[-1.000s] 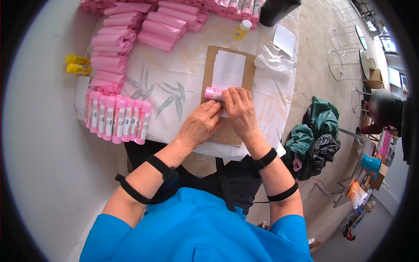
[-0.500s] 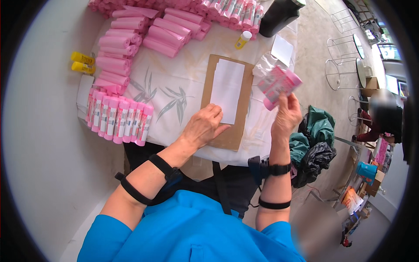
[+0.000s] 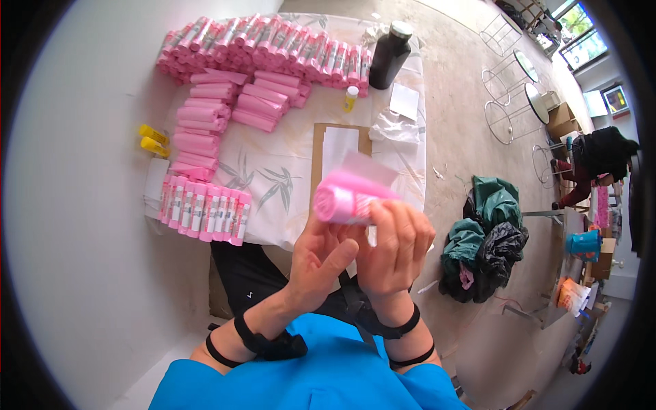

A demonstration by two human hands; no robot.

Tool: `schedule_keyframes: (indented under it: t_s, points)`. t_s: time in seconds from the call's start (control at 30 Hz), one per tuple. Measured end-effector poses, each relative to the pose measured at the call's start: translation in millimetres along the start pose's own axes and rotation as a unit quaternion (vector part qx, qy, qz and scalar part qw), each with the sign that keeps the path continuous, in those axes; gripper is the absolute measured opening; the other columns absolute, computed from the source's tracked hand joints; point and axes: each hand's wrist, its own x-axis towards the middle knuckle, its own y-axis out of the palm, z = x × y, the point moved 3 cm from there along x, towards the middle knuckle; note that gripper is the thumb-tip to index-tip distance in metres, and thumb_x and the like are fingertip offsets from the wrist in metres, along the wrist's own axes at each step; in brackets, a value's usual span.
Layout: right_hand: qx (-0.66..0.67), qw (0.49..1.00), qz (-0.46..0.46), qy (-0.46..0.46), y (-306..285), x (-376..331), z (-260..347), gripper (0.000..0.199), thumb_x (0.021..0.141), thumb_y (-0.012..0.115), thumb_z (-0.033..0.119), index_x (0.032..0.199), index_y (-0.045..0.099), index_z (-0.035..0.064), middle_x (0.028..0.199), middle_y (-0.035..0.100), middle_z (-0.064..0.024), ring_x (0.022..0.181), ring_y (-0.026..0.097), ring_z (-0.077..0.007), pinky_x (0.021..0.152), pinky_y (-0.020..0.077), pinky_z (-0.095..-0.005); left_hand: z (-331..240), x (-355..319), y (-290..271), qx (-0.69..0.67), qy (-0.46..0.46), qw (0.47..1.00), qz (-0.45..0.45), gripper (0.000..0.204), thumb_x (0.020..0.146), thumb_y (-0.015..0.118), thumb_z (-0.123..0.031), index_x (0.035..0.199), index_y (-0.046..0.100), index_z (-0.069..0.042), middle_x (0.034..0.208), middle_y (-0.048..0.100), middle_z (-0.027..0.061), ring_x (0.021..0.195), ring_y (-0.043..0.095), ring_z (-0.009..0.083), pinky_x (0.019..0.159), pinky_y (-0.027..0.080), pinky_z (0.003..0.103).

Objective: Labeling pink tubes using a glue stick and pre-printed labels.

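My right hand (image 3: 395, 244) and left hand (image 3: 321, 263): fingers curled, together gripping one pink roll (image 3: 347, 198). Pink packs (image 3: 205, 213): row at counter's (image 3: 287, 171) left near corner.

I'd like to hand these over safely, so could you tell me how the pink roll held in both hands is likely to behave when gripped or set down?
The pink roll looks soft, probably yielding under the right hand and left hand. Being cylindrical, it may roll if laid on the table. A thin clear wrapper sticks up from it, likely floppy and somewhat slippery.
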Motion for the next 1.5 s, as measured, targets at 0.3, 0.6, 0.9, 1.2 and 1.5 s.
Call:
schedule_keyframes:
  t_s: [0.3,0.6,0.9,1.2,1.5]
  points:
    - [-0.046,0.994,-0.009,-0.103,-45,7,49,0.020,0.083,0.059,0.010,0.098,0.070,0.0030,0.096,0.069,-0.0094,0.085,0.064,-0.0205,0.078,0.0466,-0.0354,-52,-27,19,0.001,0.007,1.000,0.016,0.049,0.096,0.058,-0.027,0.134,0.044,0.001,0.131,0.053,0.0184,0.127,0.048,0.0291,0.109,0.037,0.044]
    - [-0.020,0.997,0.006,-0.069,-65,14,60,0.020,0.083,0.059,0.012,0.097,0.072,0.0042,0.098,0.069,-0.0079,0.088,0.064,-0.0184,0.079,0.0468,-0.0356,-62,-33,28,-0.025,0.065,0.997,0.034,0.031,0.092,0.054,-0.002,0.123,0.047,0.000,0.127,0.053,0.0200,0.124,0.050,0.0296,0.107,0.039,0.043]
    - [-0.001,0.998,-0.010,-0.064,-86,19,67,0.021,0.084,0.063,0.012,0.101,0.072,0.0072,0.100,0.070,-0.0045,0.090,0.065,-0.0160,0.082,0.0492,-0.0333,-65,-37,29,-0.011,0.123,0.988,0.095,0.033,0.092,0.055,-0.002,0.123,0.046,-0.003,0.120,0.054,0.0186,0.122,0.050,0.0333,0.104,0.040,0.047]
    - [0.020,0.999,-0.034,-0.024,-76,13,68,0.016,0.079,0.063,0.010,0.091,0.074,0.0075,0.094,0.070,-0.0036,0.088,0.066,-0.0139,0.092,0.0416,-0.0399,-57,-47,35,-0.061,0.067,0.996,-0.022,0.024,0.097,0.049,-0.006,0.121,0.048,-0.003,0.121,0.054,0.0153,0.121,0.052,0.0280,0.102,0.044,0.040]
    - [-0.015,1.000,-0.003,-0.020,-72,12,69,0.017,0.075,0.068,0.009,0.092,0.073,0.0108,0.095,0.067,-0.0014,0.087,0.064,-0.0153,0.092,0.0380,-0.0415,-50,-45,38,-0.125,0.026,0.990,-0.067,0.021,0.101,0.047,-0.013,0.119,0.052,-0.003,0.121,0.056,0.0132,0.116,0.056,0.0223,0.098,0.047,0.033]
